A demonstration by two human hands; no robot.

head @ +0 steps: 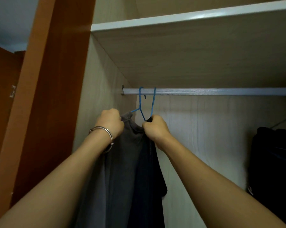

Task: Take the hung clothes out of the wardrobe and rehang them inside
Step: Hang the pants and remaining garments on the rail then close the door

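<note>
Two blue wire hangers hook over the silver rail (205, 91) at its left end inside the wardrobe. The left hanger (140, 102) carries a grey garment (121, 162); the right hanger (153, 102) carries a dark navy garment (147, 175). My left hand (110, 122), with a metal bangle on the wrist, grips the grey garment at its shoulder. My right hand (155, 129) pinches the dark garment's collar just under the right hanger's neck. Both garments hang down between my forearms.
A shelf board (188, 18) runs above the rail. The wardrobe's left side wall (97, 96) is close to the hangers, with an orange-brown door (48, 96) beyond it. A black garment or bag (274, 162) sits at the far right inside.
</note>
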